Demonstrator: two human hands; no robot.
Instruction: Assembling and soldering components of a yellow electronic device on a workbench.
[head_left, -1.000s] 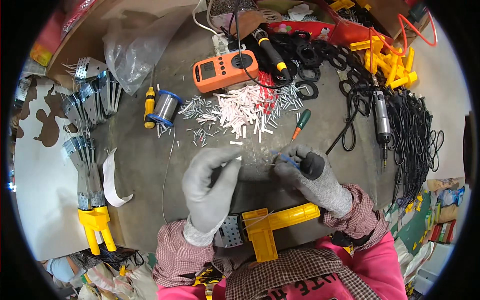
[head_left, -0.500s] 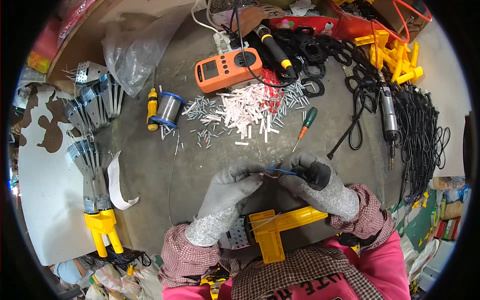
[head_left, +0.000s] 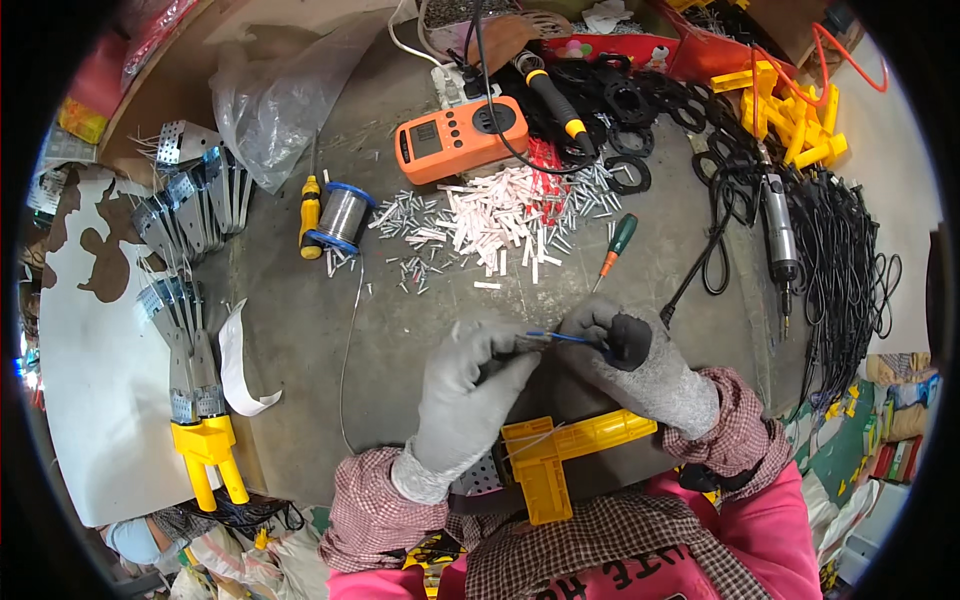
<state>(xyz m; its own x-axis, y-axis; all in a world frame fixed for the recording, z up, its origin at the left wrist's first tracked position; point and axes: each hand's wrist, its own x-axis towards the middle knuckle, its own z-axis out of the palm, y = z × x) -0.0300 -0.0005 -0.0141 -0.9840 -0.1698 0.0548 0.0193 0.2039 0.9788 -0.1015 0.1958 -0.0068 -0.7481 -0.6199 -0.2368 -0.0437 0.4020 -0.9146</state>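
A short blue wire (head_left: 560, 337) stretches between my gloved hands above the middle of the table. My right hand (head_left: 640, 365) grips it with curled fingers; a black patch or object shows at those fingers, and I cannot tell which. On the wire's other end, the thumb and fingers of my left hand (head_left: 465, 380) pinch together, slightly blurred. Below them, close to my body, lies a yellow plastic T-shaped housing (head_left: 545, 450) with a thin pale wire across it and a perforated metal plate (head_left: 480, 478) at its left.
Beyond my hands lie a green-and-orange screwdriver (head_left: 620, 245), white sleeve pieces (head_left: 490, 215), scattered screws (head_left: 415, 275), a solder spool (head_left: 343, 217) and an orange meter (head_left: 460, 140). Black cables (head_left: 840, 260) and a power screwdriver (head_left: 779, 230) fill the right; metal-plate assemblies (head_left: 190, 350) stand left.
My left hand has shifted and turned, its fingertips sliding right along the wire toward my right hand. The right hand stays nearly in place. The view has shifted slightly.
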